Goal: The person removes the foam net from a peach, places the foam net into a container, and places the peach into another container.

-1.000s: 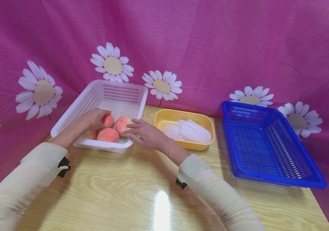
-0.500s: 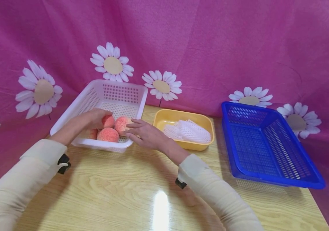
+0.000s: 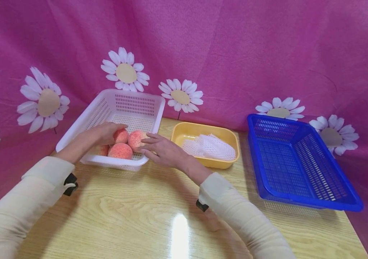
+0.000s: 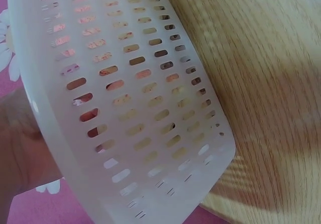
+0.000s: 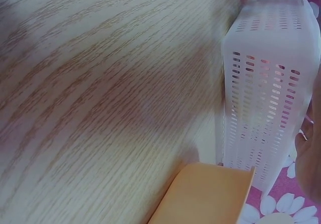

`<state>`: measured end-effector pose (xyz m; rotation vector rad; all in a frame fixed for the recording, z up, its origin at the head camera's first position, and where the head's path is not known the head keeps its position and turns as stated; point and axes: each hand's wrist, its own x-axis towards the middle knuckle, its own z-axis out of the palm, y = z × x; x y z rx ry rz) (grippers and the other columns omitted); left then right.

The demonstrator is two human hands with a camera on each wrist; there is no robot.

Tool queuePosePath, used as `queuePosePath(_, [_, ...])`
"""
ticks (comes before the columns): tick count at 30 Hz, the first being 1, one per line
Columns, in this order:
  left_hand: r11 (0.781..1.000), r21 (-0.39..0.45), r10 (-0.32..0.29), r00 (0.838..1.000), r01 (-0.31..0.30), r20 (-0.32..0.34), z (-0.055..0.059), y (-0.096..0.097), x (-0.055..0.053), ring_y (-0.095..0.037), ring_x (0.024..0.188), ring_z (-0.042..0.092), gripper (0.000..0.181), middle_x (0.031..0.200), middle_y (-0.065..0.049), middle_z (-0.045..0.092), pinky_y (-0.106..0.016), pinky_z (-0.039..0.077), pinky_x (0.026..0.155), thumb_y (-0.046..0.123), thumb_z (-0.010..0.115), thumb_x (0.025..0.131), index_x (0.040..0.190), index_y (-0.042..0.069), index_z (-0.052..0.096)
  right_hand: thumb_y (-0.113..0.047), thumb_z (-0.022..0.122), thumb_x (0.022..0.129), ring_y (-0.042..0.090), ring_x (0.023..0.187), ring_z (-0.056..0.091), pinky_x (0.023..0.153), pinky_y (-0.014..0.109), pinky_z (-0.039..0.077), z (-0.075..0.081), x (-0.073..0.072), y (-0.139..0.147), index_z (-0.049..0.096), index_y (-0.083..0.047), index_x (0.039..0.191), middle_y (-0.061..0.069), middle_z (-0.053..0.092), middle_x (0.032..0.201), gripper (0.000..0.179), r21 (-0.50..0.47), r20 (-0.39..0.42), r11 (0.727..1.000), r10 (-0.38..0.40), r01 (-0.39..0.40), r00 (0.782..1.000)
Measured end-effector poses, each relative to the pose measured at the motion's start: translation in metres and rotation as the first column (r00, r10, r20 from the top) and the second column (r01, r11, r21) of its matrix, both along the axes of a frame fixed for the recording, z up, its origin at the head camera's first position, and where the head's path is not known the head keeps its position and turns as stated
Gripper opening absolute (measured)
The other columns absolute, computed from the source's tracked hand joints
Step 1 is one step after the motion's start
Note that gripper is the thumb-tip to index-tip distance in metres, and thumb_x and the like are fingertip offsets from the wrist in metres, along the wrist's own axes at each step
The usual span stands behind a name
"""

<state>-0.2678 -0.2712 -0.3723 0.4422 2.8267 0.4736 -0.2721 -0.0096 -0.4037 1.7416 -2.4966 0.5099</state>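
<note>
A white slotted basket (image 3: pixel 74 126) on the table holds several peaches at its near end. In the head view my left hand (image 3: pixel 103 133) reaches over the left side, its fingers at the far edge of a red peach (image 3: pixel 121 136); its grip is partly hidden. The right hand (image 3: pixel 166 150) comes over the right rim with fingers spread and fairly straight, fingertips at a paler peach (image 3: pixel 136 140). A third peach (image 3: pixel 120 151) lies in front, and a fourth is mostly covered by the left hand. The left wrist view shows peaches through the basket wall (image 4: pixel 135 93).
A yellow tub (image 3: pixel 184 130) with white foam net sleeves (image 3: pixel 216 148) stands right of the white basket. Farther right is a blue slotted basket (image 3: pixel 287 165). A pink flowered cloth (image 3: pixel 222 64) hangs behind the wooden table (image 3: pixel 132 208).
The left hand's fingertips have shifted slightly right along the far side of the red peach. The right hand, peaches and containers look unmoved.
</note>
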Motion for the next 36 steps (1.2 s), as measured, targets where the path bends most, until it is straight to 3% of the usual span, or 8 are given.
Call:
queuePosePath(8, [1.0, 0.012, 0.004, 0.999, -0.004, 0.034, -0.001, 0.0, -0.002, -0.051, 0.135, 0.035, 0.07, 0.143, -0.036, 0.041, -0.063, 0.029, 0.111, -0.012, 0.063, 0.087, 0.15, -0.002, 0.036, -0.025, 0.048, 0.107, 0.029, 0.142, 0.037, 0.12, 0.03, 0.016, 0.003, 0.0, -0.001, 0.067, -0.015, 0.132, 0.01, 0.058, 0.138, 0.033, 0.028, -0.008, 0.999, -0.019, 0.019, 1.0])
queuePosePath(15, [0.998, 0.025, -0.061, 0.994, 0.063, -0.093, -0.002, 0.0, -0.004, -0.05, 0.129, 0.042, 0.067, 0.135, -0.036, 0.048, -0.06, 0.033, 0.109, -0.012, 0.064, 0.083, 0.145, -0.006, 0.04, -0.024, 0.048, 0.106, 0.029, 0.142, 0.036, 0.12, 0.03, 0.016, 0.001, 0.0, -0.001, 0.066, -0.014, 0.133, 0.009, 0.058, 0.139, 0.034, 0.037, -0.024, 0.999, -0.022, 0.023, 0.999])
queuePosePath(18, [0.998, 0.036, -0.049, 0.989, 0.054, -0.137, -0.002, 0.003, -0.006, -0.05, 0.129, 0.043, 0.064, 0.135, -0.036, 0.048, -0.06, 0.033, 0.109, -0.014, 0.058, 0.082, 0.143, -0.008, 0.042, -0.024, 0.049, 0.106, 0.03, 0.142, 0.037, 0.12, 0.03, 0.016, 0.002, 0.001, -0.001, 0.065, -0.012, 0.134, 0.01, 0.058, 0.139, 0.035, 0.027, -0.042, 0.999, -0.024, 0.026, 0.999])
queuePosePath(21, [0.998, 0.055, -0.015, 0.986, 0.024, -0.166, -0.001, 0.006, -0.009, -0.051, 0.131, 0.041, 0.057, 0.138, -0.036, 0.046, -0.06, 0.031, 0.11, -0.009, 0.051, 0.088, 0.144, -0.008, 0.041, -0.026, 0.051, 0.105, 0.031, 0.14, 0.039, 0.12, 0.029, 0.016, 0.004, 0.001, 0.0, 0.062, -0.009, 0.136, 0.011, 0.058, 0.139, 0.037, 0.015, -0.074, 0.999, -0.034, 0.035, 0.997])
queuePosePath(29, [0.995, 0.045, 0.096, 0.976, -0.089, -0.193, 0.003, 0.018, -0.012, -0.046, 0.14, 0.03, 0.053, 0.151, -0.031, 0.034, -0.063, 0.028, 0.111, 0.017, 0.044, 0.102, 0.151, 0.001, 0.036, -0.036, 0.052, 0.103, 0.032, 0.14, 0.039, 0.118, 0.039, 0.024, 0.013, 0.0, 0.008, 0.055, -0.013, 0.144, 0.01, 0.053, 0.145, 0.047, -0.007, -0.172, 0.986, -0.168, 0.169, 0.971])
queuePosePath(36, [0.994, 0.019, 0.107, 0.953, -0.106, -0.285, 0.004, 0.033, -0.014, -0.049, 0.135, 0.036, 0.053, 0.147, -0.03, 0.039, -0.064, 0.032, 0.108, 0.027, 0.047, 0.103, 0.149, 0.002, 0.04, -0.04, 0.047, 0.105, 0.03, 0.142, 0.034, 0.118, 0.051, 0.022, 0.021, -0.004, 0.018, 0.049, -0.019, 0.149, 0.007, 0.047, 0.151, 0.049, 0.041, -0.176, 0.95, -0.296, 0.308, 0.939])
